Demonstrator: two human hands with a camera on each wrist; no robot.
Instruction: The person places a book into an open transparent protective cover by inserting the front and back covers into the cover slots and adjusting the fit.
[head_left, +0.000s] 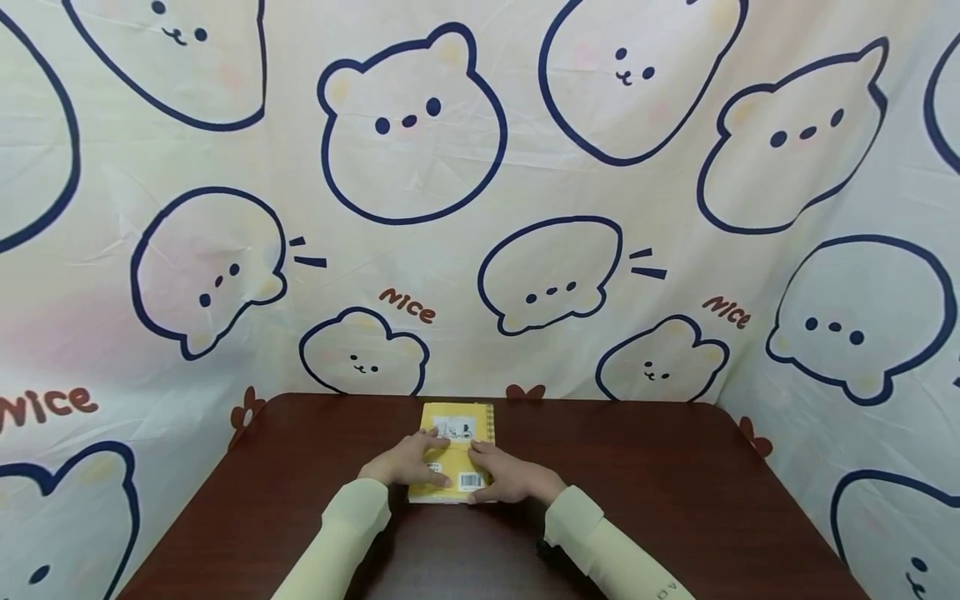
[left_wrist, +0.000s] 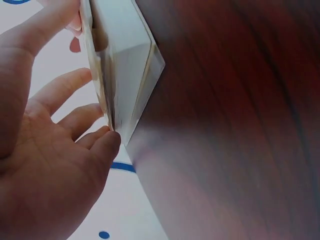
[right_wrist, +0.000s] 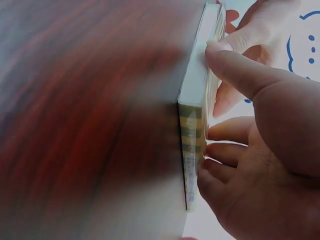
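A yellow spiral notebook lies closed on the brown table, its coil along the right edge. A barcode and a pale printed picture show on its upper face. My left hand rests on the left part of that cover, fingers spread. Over the lower right part lies my right hand, its thumb by the near edge. In the left wrist view, the left hand's fingertips touch the cover beside the white page block. The right wrist view shows the banded spine next to the right fingers.
The dark brown table extends on both sides of the notebook. A cream cloth with bear drawings hangs behind the table and along its sides. Pale yellow sleeves cover both forearms.
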